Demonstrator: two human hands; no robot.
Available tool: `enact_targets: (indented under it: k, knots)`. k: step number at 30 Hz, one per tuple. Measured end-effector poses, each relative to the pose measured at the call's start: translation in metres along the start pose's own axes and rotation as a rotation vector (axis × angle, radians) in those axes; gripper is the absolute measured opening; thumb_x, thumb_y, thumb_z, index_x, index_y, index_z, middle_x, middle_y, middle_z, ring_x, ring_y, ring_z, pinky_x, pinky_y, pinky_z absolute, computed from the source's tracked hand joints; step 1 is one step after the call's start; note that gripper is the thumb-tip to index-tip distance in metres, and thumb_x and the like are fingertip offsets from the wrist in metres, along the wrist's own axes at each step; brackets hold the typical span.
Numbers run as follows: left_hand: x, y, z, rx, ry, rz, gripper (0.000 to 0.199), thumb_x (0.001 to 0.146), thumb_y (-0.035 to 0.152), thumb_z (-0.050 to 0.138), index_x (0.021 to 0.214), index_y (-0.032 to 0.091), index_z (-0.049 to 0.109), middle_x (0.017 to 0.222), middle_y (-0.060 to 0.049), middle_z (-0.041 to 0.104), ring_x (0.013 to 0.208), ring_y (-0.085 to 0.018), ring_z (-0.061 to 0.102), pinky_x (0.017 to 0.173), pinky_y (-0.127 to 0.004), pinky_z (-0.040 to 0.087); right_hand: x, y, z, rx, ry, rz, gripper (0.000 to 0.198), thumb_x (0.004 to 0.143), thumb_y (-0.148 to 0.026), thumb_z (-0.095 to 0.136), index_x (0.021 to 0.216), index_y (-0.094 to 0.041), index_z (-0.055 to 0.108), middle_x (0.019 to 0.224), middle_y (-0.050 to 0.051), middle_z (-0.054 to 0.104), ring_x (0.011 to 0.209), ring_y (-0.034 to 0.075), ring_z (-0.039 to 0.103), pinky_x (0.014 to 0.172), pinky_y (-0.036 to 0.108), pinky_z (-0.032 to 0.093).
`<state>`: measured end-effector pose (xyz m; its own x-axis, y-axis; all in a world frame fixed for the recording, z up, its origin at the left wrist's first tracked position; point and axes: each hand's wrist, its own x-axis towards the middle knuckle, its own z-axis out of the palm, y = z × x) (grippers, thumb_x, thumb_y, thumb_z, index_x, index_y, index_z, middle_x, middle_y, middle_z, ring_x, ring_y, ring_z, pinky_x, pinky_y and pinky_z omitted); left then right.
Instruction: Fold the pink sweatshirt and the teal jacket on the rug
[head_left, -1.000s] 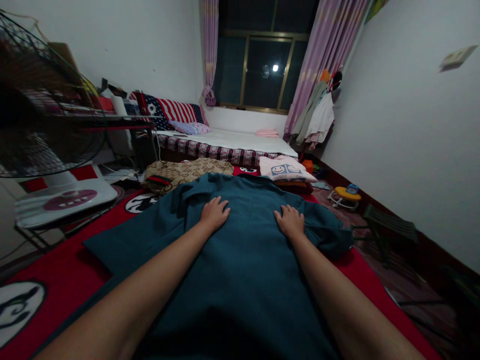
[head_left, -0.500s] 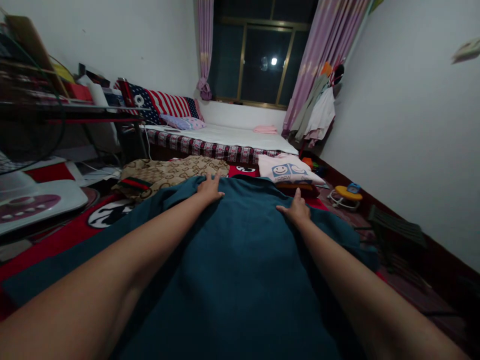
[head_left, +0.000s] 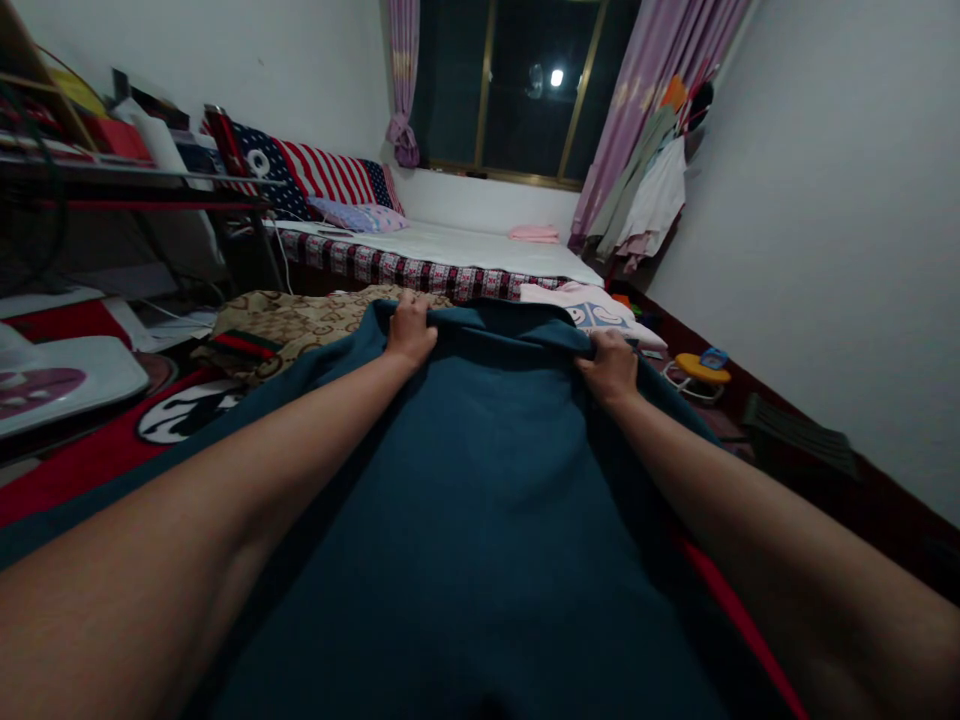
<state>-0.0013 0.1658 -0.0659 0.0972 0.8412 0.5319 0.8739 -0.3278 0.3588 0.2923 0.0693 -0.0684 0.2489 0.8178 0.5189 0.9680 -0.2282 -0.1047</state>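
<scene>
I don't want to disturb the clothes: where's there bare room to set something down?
White bedding lies bare between the lavender pillow and folded pink cloth. A smaller bare strip of red blanket lies between the teal garment and white base. It's crowded beyond the garment, with brown patterned cloth and a pale pink top; the desk is cluttered too.

- Garment lies before you, over a blanket that shows to its left and right.
- Your left hand is at the left of the garment's far end; your right hand is at the right.
- Beyond your left hand: bundled cloth. Beyond your right: folded shirt.
- Farther ahead: bed, pillow on its left part, window behind.
- Desk to your left; stool to your right.
</scene>
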Motion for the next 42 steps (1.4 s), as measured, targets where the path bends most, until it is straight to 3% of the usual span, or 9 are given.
enact_targets:
  k: [7,13,17,21,25,28,34,39,42]
  knots:
    - [-0.020,0.010,0.007,-0.034,-0.217,0.096,0.084,0.077,0.036,0.070,0.147,0.018,0.026,0.158,-0.015,0.002,0.140,-0.034,0.027,0.112,-0.035,0.031,-0.013,-0.014,0.006,0.139,-0.186,0.017,0.086,0.079,-0.028,0.065,0.148,-0.008,0.017,0.154,0.023,0.008,0.133,0.035,0.037,0.105,0.036,0.036]
    - [-0.084,0.030,-0.019,-0.075,-0.685,0.389,0.066,0.090,0.060,0.042,0.148,0.032,0.028,0.157,-0.005,0.022,0.144,-0.027,0.017,0.114,-0.044,0.023,-0.078,-0.042,-0.029,0.242,-0.342,-0.264,0.074,0.088,-0.044,0.052,0.149,-0.013,0.023,0.157,0.016,0.013,0.142,0.027,0.023,0.113,0.036,0.027]
    - [-0.132,0.007,-0.036,-0.007,-0.720,0.474,0.063,0.088,0.062,0.045,0.145,0.041,0.030,0.157,0.000,0.018,0.145,-0.029,0.014,0.114,-0.052,0.016,-0.125,-0.017,-0.038,0.165,-0.564,-0.564,0.066,0.093,-0.055,0.036,0.151,-0.027,0.021,0.159,0.005,0.014,0.145,0.024,0.014,0.115,0.044,0.018]
    - [-0.148,-0.004,-0.055,0.121,-0.715,0.341,0.061,0.092,0.056,0.042,0.147,0.035,0.028,0.158,-0.004,0.015,0.145,-0.031,0.011,0.113,-0.058,0.014,-0.138,0.015,-0.048,-0.007,-0.608,-0.441,0.061,0.095,-0.049,0.036,0.149,-0.021,0.028,0.157,0.009,0.022,0.143,0.025,0.020,0.114,0.043,0.020]
    - [-0.154,0.029,-0.080,0.212,-0.753,0.251,0.050,0.087,0.048,0.055,0.132,0.026,0.055,0.147,-0.011,0.041,0.134,-0.034,0.039,0.110,-0.054,0.025,-0.147,0.016,-0.087,-0.024,-0.613,-0.409,0.043,0.087,-0.036,0.055,0.127,-0.023,0.059,0.134,0.006,0.057,0.118,0.025,0.055,0.100,0.033,0.040]
    - [-0.178,0.059,-0.085,0.040,-0.720,0.364,0.055,0.089,0.057,0.046,0.134,0.026,0.052,0.148,-0.008,0.042,0.134,-0.028,0.040,0.110,-0.043,0.030,-0.169,0.015,-0.124,0.105,-0.578,-0.323,0.028,0.087,-0.037,0.053,0.105,-0.024,0.070,0.106,0.003,0.070,0.097,0.021,0.064,0.082,0.027,0.047]
    - [-0.238,0.076,-0.061,-0.050,-0.650,0.569,0.069,0.088,0.068,0.035,0.146,0.030,0.033,0.157,-0.005,0.019,0.145,-0.030,0.009,0.114,-0.056,0.009,-0.226,0.041,-0.180,0.263,-0.777,-0.097,0.059,0.080,-0.060,0.054,0.121,-0.019,0.062,0.109,0.009,0.070,0.095,0.025,0.065,0.079,0.030,0.050]
    - [-0.240,0.072,-0.058,-0.056,-0.625,0.600,0.068,0.090,0.067,0.030,0.145,0.028,0.036,0.157,-0.007,0.021,0.145,-0.030,0.012,0.113,-0.058,0.012,-0.268,0.056,-0.195,0.175,-0.750,-0.008,0.089,0.067,-0.060,0.068,0.142,-0.019,0.042,0.134,0.016,0.055,0.117,0.034,0.056,0.094,0.042,0.045]
    - [-0.238,0.072,-0.062,-0.067,-0.616,0.588,0.066,0.091,0.066,0.030,0.144,0.027,0.038,0.156,-0.007,0.023,0.145,-0.030,0.014,0.113,-0.058,0.014,-0.279,0.052,-0.192,0.395,-0.688,0.083,0.086,0.068,-0.049,0.070,0.143,-0.020,0.040,0.129,0.014,0.059,0.115,0.031,0.057,0.097,0.043,0.044]
